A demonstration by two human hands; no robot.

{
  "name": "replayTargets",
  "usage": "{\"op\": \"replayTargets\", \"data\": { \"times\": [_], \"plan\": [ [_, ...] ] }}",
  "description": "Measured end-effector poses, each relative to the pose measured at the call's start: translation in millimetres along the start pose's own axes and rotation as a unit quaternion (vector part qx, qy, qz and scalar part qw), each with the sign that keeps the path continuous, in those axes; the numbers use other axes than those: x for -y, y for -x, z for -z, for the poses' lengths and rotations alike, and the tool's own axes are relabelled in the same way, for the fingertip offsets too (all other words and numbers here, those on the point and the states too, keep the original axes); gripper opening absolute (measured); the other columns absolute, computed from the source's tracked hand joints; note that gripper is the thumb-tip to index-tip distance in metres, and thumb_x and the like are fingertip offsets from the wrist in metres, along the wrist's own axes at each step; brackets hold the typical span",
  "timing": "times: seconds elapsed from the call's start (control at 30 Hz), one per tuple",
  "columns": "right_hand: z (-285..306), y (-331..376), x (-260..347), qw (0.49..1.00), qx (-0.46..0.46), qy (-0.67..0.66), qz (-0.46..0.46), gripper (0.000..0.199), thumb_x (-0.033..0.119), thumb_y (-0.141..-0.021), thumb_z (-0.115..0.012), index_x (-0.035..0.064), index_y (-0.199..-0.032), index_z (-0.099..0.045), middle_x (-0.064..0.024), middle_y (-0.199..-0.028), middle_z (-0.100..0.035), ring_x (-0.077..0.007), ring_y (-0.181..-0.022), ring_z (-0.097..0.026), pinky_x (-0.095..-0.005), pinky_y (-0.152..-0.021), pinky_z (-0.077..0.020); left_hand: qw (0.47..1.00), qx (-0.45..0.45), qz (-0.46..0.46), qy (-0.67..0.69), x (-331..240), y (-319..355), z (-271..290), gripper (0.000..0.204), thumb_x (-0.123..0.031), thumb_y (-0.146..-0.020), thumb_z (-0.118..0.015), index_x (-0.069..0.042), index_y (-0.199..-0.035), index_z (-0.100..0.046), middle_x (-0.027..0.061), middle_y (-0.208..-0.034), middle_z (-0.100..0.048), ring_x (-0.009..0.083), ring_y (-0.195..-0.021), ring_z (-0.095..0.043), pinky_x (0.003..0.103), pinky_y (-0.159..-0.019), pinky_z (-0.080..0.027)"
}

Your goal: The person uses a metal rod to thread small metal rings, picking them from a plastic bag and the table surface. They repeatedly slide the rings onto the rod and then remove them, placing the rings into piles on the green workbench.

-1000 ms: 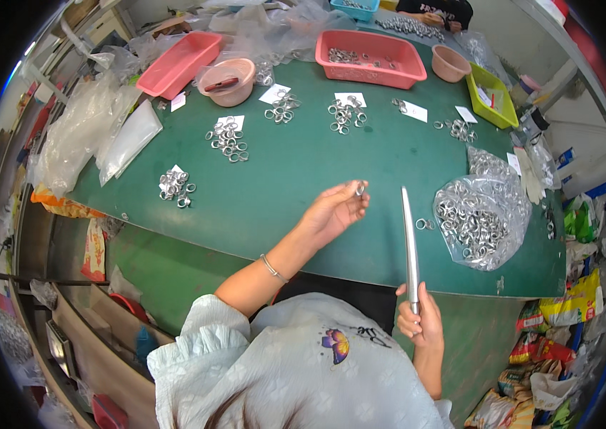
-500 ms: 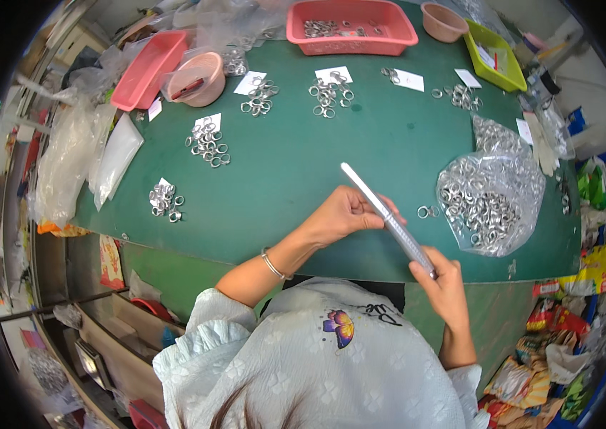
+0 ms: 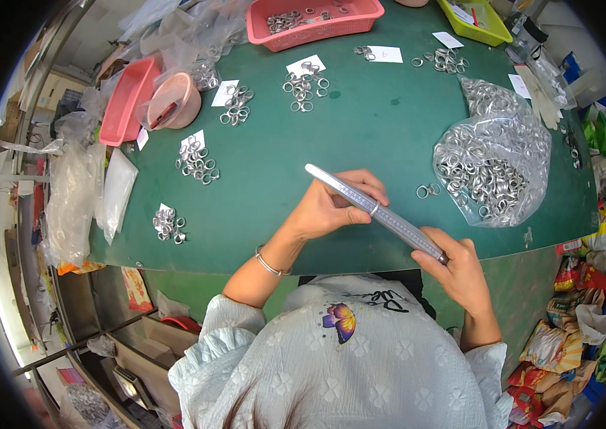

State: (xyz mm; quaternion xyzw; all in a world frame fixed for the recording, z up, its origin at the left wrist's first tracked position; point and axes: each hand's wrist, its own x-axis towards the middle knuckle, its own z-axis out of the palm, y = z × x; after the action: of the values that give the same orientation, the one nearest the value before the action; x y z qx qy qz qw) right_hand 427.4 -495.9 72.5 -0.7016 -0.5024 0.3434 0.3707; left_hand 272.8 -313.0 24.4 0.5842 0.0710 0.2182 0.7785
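A silver, tapered ring mandrel (image 3: 406, 230) with a scale along its face slants over the near part of the table, its narrow tip up and to the left. Around its middle sits a silver ring (image 3: 374, 208). My left hand (image 3: 335, 209) has its fingers closed at this ring, thumb below and fingers behind the mandrel. My right hand (image 3: 456, 270) grips the mandrel's thick end, thumb and fingers on either side. Just beyond the mandrel, a few loose rings (image 3: 428, 191) lie beside a clear plastic bag (image 3: 492, 168) full of rings.
Ring piles with white paper slips (image 3: 386, 54) are spread over the green table (image 3: 360, 129). At the back stand a pink basket (image 3: 317, 32) and a lime-green tray (image 3: 476, 28). A pink tray (image 3: 128, 100), a round bowl (image 3: 175, 100) and plastic bags (image 3: 118, 193) occupy the left.
The mandrel now lies closer to level, with its scaled face more visible. My left hand's fingers reach further behind it. The whole view has shifted and turned a little.
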Motion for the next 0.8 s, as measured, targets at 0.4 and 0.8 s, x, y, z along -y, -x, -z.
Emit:
{"op": "replayTargets", "data": {
  "times": [0.4, 0.8],
  "plan": [
    [1.0, -3.2, -5.6, 0.999, 0.011, -0.043, 0.013, 0.027, 0.013, -0.078, -0.067, -0.0007, -0.099, -0.058, -0.0128, -0.061, -0.054, -0.0221, -0.047, -0.051, -0.0306, -0.047, -0.0394, 0.999, 0.006, -0.035, 0.011, -2.6, -4.9, -2.0, 0.035, -0.023, -0.067, -0.077, 0.002, -0.090, -0.067, 0.0147, -0.088, -0.058, 0.0262, -0.084, -0.057, 0.036, -0.071, -0.047],
    [-6.0, -9.1, -19.8, 0.998, -0.047, 0.025, 0.027, 0.027, 0.015, -0.075, -0.070, 0.0036, -0.098, -0.059, -0.0166, -0.064, -0.056, -0.0351, -0.055, -0.056, -0.0329, -0.049, -0.0441, 0.994, -0.059, -0.090, 0.008, 14.9, -2.5, -12.7, 0.023, -0.008, -0.079, -0.065, 0.007, -0.096, -0.060, 0.0126, -0.099, -0.054, 0.0198, -0.092, -0.053, 0.032, -0.081, -0.046]
  ]
}}
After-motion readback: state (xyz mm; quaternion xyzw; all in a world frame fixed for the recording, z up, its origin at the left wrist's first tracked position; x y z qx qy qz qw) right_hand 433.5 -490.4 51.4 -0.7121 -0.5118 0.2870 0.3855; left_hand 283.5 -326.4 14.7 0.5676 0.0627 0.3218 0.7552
